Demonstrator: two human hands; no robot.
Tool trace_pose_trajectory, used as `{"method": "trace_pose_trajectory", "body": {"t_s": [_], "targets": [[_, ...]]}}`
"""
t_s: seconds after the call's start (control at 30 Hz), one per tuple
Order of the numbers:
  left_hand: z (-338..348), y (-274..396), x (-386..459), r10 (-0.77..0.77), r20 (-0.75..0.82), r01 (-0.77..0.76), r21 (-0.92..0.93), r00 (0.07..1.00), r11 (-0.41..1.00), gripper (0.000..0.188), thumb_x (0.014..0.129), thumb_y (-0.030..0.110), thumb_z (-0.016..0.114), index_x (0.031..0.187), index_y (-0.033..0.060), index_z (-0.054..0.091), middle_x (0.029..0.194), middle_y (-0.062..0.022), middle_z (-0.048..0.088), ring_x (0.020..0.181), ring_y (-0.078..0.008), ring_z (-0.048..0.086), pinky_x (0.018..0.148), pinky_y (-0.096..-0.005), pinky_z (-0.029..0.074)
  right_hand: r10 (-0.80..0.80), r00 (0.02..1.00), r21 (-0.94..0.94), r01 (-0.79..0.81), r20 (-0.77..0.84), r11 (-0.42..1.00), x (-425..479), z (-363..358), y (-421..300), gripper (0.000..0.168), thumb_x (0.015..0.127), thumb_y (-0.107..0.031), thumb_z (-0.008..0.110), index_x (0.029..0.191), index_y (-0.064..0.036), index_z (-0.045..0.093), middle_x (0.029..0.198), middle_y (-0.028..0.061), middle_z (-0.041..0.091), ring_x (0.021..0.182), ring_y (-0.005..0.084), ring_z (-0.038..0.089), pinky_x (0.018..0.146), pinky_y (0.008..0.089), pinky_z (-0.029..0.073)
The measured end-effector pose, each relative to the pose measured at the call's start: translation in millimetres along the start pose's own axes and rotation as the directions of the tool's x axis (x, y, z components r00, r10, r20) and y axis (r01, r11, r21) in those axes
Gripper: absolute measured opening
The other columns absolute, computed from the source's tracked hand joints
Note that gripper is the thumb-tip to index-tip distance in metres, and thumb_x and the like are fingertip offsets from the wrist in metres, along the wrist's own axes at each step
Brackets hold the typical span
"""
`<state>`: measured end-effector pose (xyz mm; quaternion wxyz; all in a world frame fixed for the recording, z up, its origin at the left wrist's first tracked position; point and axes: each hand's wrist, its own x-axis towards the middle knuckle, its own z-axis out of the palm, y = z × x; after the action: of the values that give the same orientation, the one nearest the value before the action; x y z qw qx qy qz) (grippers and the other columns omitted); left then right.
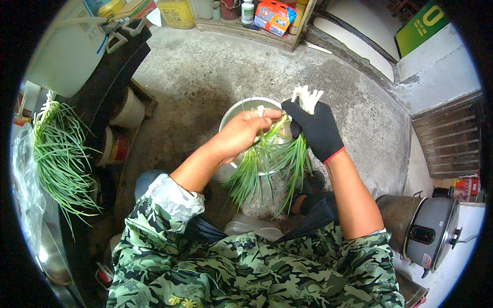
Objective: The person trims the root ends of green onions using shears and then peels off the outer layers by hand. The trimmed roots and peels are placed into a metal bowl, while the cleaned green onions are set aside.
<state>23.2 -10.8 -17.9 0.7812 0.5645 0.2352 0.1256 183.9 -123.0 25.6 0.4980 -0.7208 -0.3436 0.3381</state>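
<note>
My bare left hand [246,129] grips some spring onions [246,169], their green leaves hanging down towards me. Close beside it, my right hand [316,123] wears a black glove with a red cuff edge. It is closed around a bunch of spring onions [308,98] whose white ends stick out past the fingers, while the greens trail below. Both hands are over a round white basin [227,113] on the floor. Leaves and hands hide much of the basin's inside, where pale roots or trimmings show.
A large pile of spring onions [61,154] lies on the dark counter at left, beside a clear plastic bag [25,173]. Buckets [129,111] stand under that counter. A wooden shelf [246,32] with bottles is ahead. A grey electric cooker [427,235] stands at right.
</note>
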Motion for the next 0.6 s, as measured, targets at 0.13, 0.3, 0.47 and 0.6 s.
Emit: {"method": "trace_pose_trajectory", "body": {"t_s": [0.13,0.3,0.47,0.6], "targets": [[-8.7,6.7,5.5,-0.041,-0.056,0.039,-0.038,0.998,0.999,0.031,0.096,0.007,0.047,0.118,-0.0013,0.067,0.108,-0.0089,0.072,0.089,-0.0137,0.062,0.085,-0.0286,0.049,-0.009,0.999,0.001,0.009,-0.033,1.000,-1.3,-12.0,-2.8,0.021,0.092,-0.023,0.070,0.092,-0.003,0.074,0.070,0.0018,0.060,0.059,0.0111,0.054,0.055,0.0299,0.042],[4.6,4.7,-1.0,0.076,0.027,-0.079,0.165,0.997,0.983,0.022,0.097,0.012,0.063,0.116,0.0024,0.070,0.102,0.0003,0.070,0.087,-0.0060,0.059,0.082,-0.0237,0.048,0.016,0.999,0.147,-0.012,-0.031,0.989,0.2,-7.0,-0.7,0.027,0.093,-0.029,0.070,0.088,-0.002,0.070,0.063,0.0048,0.061,0.055,0.0128,0.057,0.053,0.0323,0.044],[6.8,-10.1,1.6,0.100,0.066,-0.108,0.134,0.993,0.985,0.017,0.098,0.016,0.067,0.108,0.0027,0.069,0.095,0.0018,0.068,0.083,-0.0044,0.058,0.076,-0.0224,0.048,0.033,0.999,0.234,-0.037,0.020,0.971,-0.7,-0.4,6.6,0.030,0.094,-0.030,0.069,0.097,-0.001,0.074,0.065,0.0051,0.062,0.054,0.0122,0.057,0.051,0.0314,0.044],[2.3,0.4,0.5,-0.009,0.006,0.010,-0.043,1.000,0.999,0.013,0.098,0.016,0.067,0.105,0.0056,0.068,0.086,0.0046,0.067,0.063,-0.0009,0.048,0.054,-0.0196,0.034,-0.012,1.000,0.053,0.012,-0.005,0.998,-3.2,1.6,0.1,0.028,0.095,-0.029,0.069,0.098,-0.002,0.074,0.066,0.0047,0.063,0.054,0.0121,0.057,0.052,0.0317,0.046]]}}
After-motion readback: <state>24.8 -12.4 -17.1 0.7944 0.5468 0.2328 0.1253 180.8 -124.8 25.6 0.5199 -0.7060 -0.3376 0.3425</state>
